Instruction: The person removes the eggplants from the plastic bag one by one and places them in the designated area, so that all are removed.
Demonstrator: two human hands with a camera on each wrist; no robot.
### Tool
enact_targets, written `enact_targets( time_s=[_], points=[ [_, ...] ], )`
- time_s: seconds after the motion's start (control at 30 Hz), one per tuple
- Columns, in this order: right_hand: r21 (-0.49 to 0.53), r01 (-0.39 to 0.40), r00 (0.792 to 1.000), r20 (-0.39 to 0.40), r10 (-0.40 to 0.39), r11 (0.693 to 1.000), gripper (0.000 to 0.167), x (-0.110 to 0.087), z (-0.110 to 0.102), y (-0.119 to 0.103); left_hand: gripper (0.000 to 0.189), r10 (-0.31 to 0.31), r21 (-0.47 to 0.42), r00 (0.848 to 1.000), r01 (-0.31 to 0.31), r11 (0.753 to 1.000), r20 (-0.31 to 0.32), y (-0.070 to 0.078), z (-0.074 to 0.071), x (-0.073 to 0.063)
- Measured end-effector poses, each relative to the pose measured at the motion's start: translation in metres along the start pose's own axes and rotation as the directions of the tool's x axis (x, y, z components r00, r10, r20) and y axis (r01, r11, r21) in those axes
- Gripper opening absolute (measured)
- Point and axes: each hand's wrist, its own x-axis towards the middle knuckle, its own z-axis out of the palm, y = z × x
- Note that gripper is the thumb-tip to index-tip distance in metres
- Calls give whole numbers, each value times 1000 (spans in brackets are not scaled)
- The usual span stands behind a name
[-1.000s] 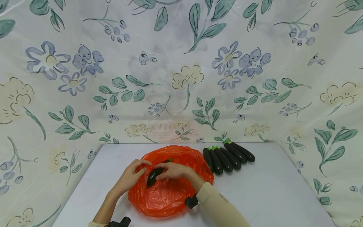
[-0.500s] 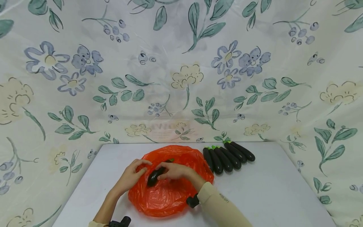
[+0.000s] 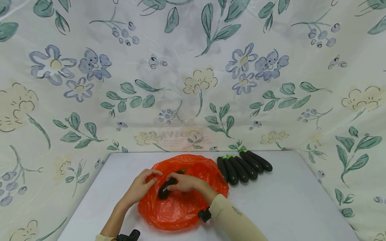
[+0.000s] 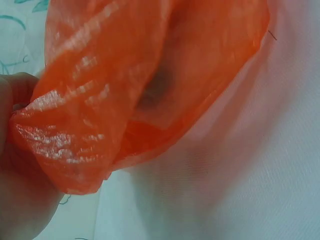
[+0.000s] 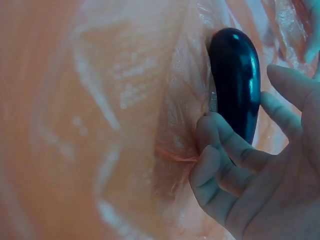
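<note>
A red plastic bag (image 3: 178,214) lies spread with its mouth wide on the table, and one dark, glossy eggplant (image 3: 164,193) is inside it. My right hand (image 3: 185,183) reaches into the bag and holds this eggplant. In the right wrist view, fingers (image 5: 232,142) curl on one side of the eggplant (image 5: 235,75) and other digits touch its opposite side. With my left hand (image 3: 139,188) I grip the bag's left rim. The left wrist view shows the thin plastic (image 4: 95,115) pinched in that hand (image 4: 25,195), with a dark blurred shape behind the film.
Several more eggplants (image 3: 231,174) with green stems lie side by side at the back right of the white table (image 3: 286,207), close to the bag's right edge. A floral cloth (image 3: 193,110) hangs behind the table and at its sides.
The eggplant in the bag has shifted slightly to the right along with my right hand. My left hand stays at the bag's rim.
</note>
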Motion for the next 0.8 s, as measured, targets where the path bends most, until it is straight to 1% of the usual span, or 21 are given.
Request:
enact_targets(
  time_s=[0.1,0.17,0.33,0.4,0.53,0.63,0.8],
  points=[
    [16,-1,1000,10,1,1000,22,-2,0,1,24,-5,-5,1000,5,1000,2,0,0,0],
    [13,-4,1000,13,4,1000,21,-2,-1,2,24,-4,-10,1000,4,1000,2,1,0,0],
    [-28,-8,1000,12,9,1000,26,-2,0,3,24,1,-20,1000,-1,1000,9,1,0,0],
    [-37,-5,1000,13,5,999,25,-2,0,5,24,3,-17,1000,-3,1000,9,2,0,-1],
    [-55,24,1000,10,-23,998,16,-1,-1,7,24,7,-8,1000,-7,1000,3,1,1,-1],
    [-67,48,999,9,-48,997,13,-2,-3,7,24,13,-6,1000,-13,1000,0,0,1,-1],
    [-28,45,999,17,-45,999,16,-4,-5,9,24,19,0,1000,-19,1000,-1,0,2,0]
  ],
)
